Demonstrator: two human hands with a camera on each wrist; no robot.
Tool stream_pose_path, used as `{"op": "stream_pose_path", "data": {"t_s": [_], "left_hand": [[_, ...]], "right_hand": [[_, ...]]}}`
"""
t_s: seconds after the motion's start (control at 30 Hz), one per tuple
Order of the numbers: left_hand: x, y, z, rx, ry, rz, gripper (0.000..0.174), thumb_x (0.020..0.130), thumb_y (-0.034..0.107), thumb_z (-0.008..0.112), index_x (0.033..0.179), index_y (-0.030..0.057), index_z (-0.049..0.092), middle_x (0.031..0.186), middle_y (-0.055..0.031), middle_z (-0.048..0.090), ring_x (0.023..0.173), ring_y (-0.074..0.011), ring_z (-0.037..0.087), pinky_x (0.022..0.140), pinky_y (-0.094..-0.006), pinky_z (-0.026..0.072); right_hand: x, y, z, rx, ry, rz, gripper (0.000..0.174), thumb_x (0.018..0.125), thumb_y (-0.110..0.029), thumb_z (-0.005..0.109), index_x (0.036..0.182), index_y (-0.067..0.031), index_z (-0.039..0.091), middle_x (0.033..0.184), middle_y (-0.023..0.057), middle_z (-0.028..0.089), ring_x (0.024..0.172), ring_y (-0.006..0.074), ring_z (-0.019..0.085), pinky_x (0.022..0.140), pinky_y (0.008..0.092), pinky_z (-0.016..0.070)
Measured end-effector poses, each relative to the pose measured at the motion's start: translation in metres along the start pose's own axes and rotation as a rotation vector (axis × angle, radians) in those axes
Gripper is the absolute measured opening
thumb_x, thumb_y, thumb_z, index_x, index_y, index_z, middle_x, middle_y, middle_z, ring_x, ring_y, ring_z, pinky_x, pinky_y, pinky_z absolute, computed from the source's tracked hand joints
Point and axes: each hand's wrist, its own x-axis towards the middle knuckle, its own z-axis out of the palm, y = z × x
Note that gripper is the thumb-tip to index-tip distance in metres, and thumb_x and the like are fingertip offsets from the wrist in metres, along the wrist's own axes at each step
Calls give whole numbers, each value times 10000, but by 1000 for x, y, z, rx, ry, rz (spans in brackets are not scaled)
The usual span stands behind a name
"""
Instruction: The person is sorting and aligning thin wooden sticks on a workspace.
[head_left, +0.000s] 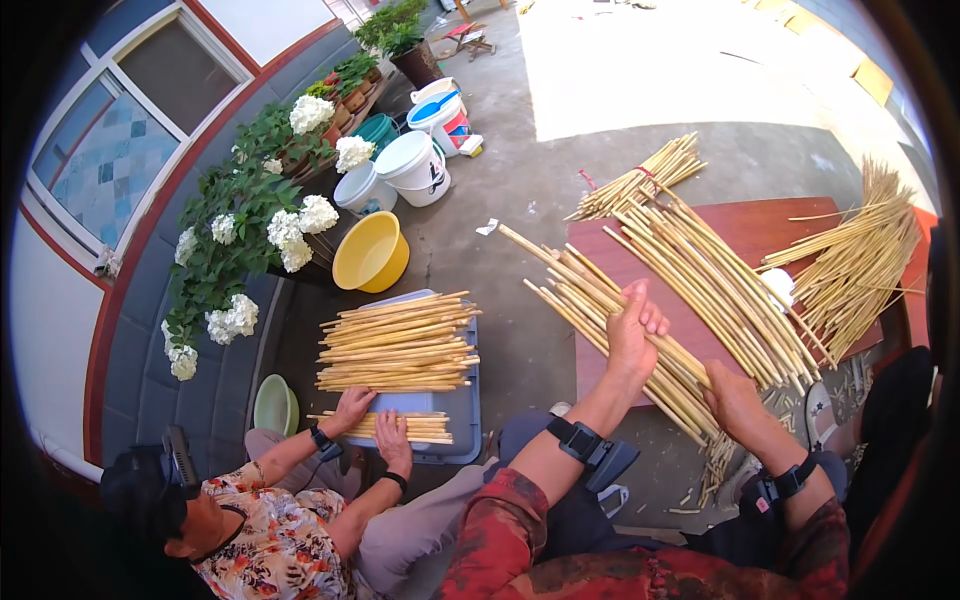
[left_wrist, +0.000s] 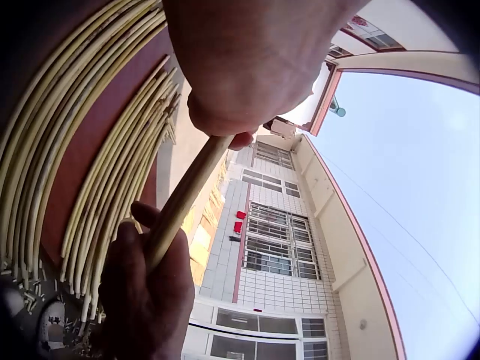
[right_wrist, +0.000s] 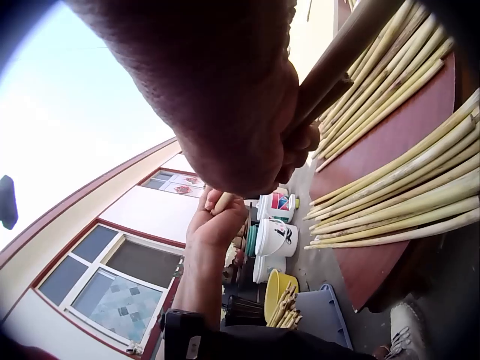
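My left hand (head_left: 632,338) grips a pale stick (head_left: 680,357) near its middle, over the red-brown board (head_left: 600,240). Lower right of it, my right hand (head_left: 735,400) holds the same stick close to its near end. The left wrist view shows the stick (left_wrist: 187,187) running between the left hand (left_wrist: 247,67) above and the right hand (left_wrist: 150,300) below. Under and beside the hands, long sticks (head_left: 585,290) lie in a row, and a second row (head_left: 710,280) lies to the right.
At the left, another person (head_left: 270,520) rests both hands on short sticks (head_left: 400,428) on a blue-grey lid (head_left: 465,400). Behind stand a yellow basin (head_left: 372,250) and white buckets (head_left: 412,170). Thin stalks (head_left: 860,260) are piled at the right; cut pieces (head_left: 718,462) litter the ground.
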Motion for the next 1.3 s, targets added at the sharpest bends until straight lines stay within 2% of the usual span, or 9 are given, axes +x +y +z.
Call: {"op": "stream_pose_path", "data": {"t_s": [0.23, 0.5, 0.6, 0.67, 0.8, 1.0, 1.03, 1.13, 1.3], "left_hand": [[-7, -19, 16, 25, -5, -108, 152, 860, 163, 473, 936, 34, 444, 540, 21, 305, 463, -89, 329, 467, -255, 340], [20, 62, -3, -76, 52, 215, 199, 871, 222, 466, 927, 31, 462, 528, 27, 310, 450, -76, 310, 446, -240, 332], [28, 86, -21, -61, 77, 319, 298, 855, 304, 481, 986, 38, 457, 824, -57, 487, 776, -167, 478, 777, -340, 408], [23, 78, -20, 24, 50, 229, 488, 863, 340, 443, 1194, 1, 323, 1189, -160, 374, 1163, -283, 327, 994, -425, 264], [6, 33, -9, 78, -84, -24, 380, 874, 229, 437, 1134, -33, 344, 1197, -197, 377, 1166, -323, 340, 978, -447, 300], [17, 22, -5, 157, -20, -68, 206, 888, 121, 379, 1022, -34, 399, 1106, -204, 458, 1092, -338, 426, 931, -490, 362], [18, 26, -2, 189, -19, -37, 202, 888, 121, 378, 1014, -35, 402, 1107, -208, 456, 1094, -339, 424, 932, -494, 360], [23, 34, -9, 198, -17, -31, 186, 889, 119, 375, 987, -35, 407, 1106, -220, 446, 1084, -349, 429, 920, -500, 371], [32, 49, -13, 162, 7, -32, 170, 890, 107, 368, 970, -38, 407, 1127, -235, 421, 1098, -367, 413, 918, -516, 370]], "right_hand": [[11, 1, -2, 29, 73, 11, 228, 755, -80, 524, 936, -31, 396, 792, 209, 527, 711, 408, 514, 608, 458, 406], [-1, 16, -20, -144, 55, -145, 206, 735, -86, 525, 891, -46, 397, 767, 162, 506, 712, 356, 514, 601, 418, 420], [-12, 28, -22, -248, 34, -23, 188, 740, -98, 525, 869, -45, 399, 760, 164, 499, 700, 349, 513, 592, 412, 420], [-15, 31, -24, -226, 76, -35, 182, 746, -112, 523, 863, -43, 401, 755, 163, 501, 704, 340, 518, 587, 410, 420], [-15, 35, -8, -181, 111, 8, 192, 757, -139, 528, 858, -40, 398, 752, 156, 505, 711, 340, 517, 603, 412, 419], [-13, 29, -18, 370, -10, -6, 315, 836, -261, 491, 1039, -24, 452, 837, 135, 555, 740, 258, 569, 648, 331, 440], [-11, 25, -31, 574, -251, 260, 349, 871, -273, 435, 1103, -12, 435, 819, 95, 568, 723, 170, 583, 625, 276, 454], [-14, 49, -28, 694, -93, 84, 334, 889, -255, 388, 1100, -1, 438, 775, 72, 563, 683, 121, 589, 592, 242, 466], [-26, 59, -39, 953, -318, 266, 410, 902, -353, 337, 1093, -10, 455, 845, 87, 552, 649, 115, 588, 547, 204, 481]]}}
